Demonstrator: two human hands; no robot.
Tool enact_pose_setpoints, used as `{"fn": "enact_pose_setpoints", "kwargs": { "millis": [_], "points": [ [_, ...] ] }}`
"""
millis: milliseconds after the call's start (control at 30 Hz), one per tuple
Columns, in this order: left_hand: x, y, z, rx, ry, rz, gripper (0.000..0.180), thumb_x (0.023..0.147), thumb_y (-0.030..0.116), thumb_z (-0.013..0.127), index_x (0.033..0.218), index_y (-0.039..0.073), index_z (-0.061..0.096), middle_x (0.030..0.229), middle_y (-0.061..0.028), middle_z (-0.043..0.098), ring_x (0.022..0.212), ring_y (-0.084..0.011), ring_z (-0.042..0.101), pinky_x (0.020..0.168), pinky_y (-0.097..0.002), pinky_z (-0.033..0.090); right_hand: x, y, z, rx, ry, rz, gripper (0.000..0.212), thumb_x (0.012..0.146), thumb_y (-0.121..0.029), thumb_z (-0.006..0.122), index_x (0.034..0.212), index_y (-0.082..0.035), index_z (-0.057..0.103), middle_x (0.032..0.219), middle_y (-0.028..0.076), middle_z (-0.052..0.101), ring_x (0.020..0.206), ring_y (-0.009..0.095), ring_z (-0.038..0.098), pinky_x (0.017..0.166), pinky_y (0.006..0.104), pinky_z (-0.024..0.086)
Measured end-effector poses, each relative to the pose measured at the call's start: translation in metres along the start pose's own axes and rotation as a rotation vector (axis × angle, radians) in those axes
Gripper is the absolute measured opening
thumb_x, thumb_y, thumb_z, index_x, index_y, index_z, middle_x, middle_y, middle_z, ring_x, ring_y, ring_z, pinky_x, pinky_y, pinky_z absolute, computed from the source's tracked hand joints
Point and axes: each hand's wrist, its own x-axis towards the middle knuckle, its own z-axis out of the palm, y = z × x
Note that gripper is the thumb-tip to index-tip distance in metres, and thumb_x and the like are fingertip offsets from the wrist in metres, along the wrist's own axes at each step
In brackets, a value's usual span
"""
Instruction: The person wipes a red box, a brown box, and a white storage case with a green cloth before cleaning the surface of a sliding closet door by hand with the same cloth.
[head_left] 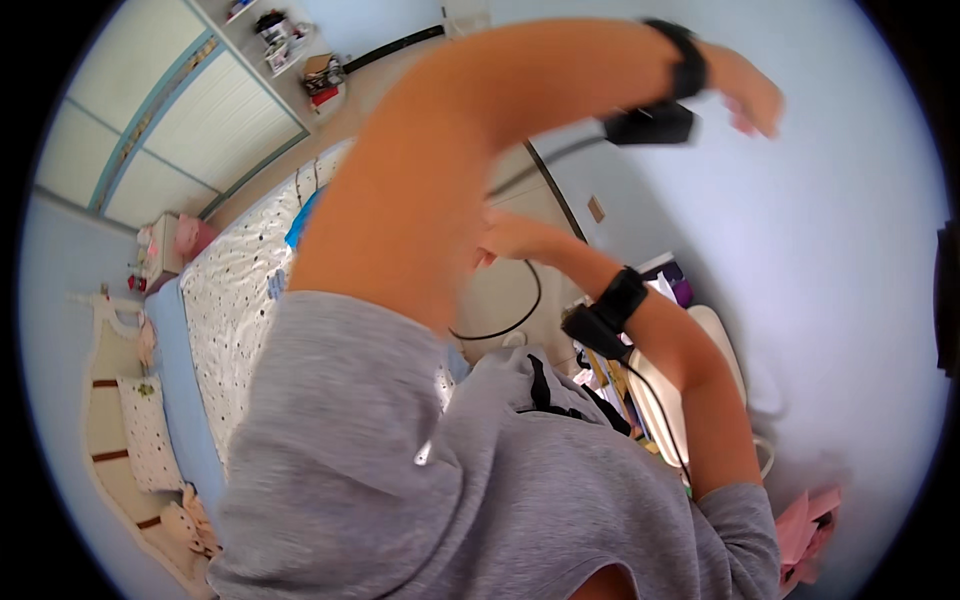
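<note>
My left arm is raised and reaches across the top of the view to the right. At its end, my left hand (752, 92) is bent at the wrist, fingers curled in and a little blurred, in front of the pale blue wall; nothing shows in it. Beneath that arm, my right hand (515, 238) points left, its fingers mostly hidden behind the left upper arm. A black strap with a small black box (650, 124) sits on the left wrist, and a like black device (600, 325) on the right. Cables run from both.
A bed with a white dotted cover (225, 300) stands at left, beyond it a white sliding wardrobe (190, 110). Shelves (285, 40) hold small items at the back. A cream-white chair (715, 345) and a pink bag-like thing (805, 535) are at right, by the wall (830, 250).
</note>
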Motion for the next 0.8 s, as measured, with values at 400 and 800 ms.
{"fn": "enact_pose_setpoints", "kwargs": {
  "millis": [400, 800],
  "points": [
    [0.032, 0.205, 0.080, -0.134, 0.046, 0.362, 0.034, 0.075, 0.031, 0.047, 0.100, 0.010, 0.057, 0.095, -0.0023, 0.058, 0.089, -0.0163, 0.053, 0.082, -0.0381, 0.038, 0.011, -0.036, 0.074, 0.232, -0.312, -0.009, 0.032, 0.086, -0.020, 0.049, 0.112, -0.001, 0.045, 0.088, 0.012, 0.061, 0.076, 0.015, 0.059, 0.063, 0.0254, 0.044],
    [0.055, 0.216, 0.101, -0.033, 0.173, 0.831, 0.031, 0.079, 0.029, 0.046, 0.096, 0.007, 0.059, 0.090, -0.0064, 0.060, 0.079, -0.0176, 0.055, 0.072, -0.0336, 0.043, 0.044, 0.075, 0.054, 0.079, 0.002, -0.350, 0.035, 0.081, -0.027, 0.058, 0.107, -0.004, 0.056, 0.093, 0.007, 0.059, 0.084, 0.014, 0.054, 0.077, 0.0264, 0.042]
  ]
}}
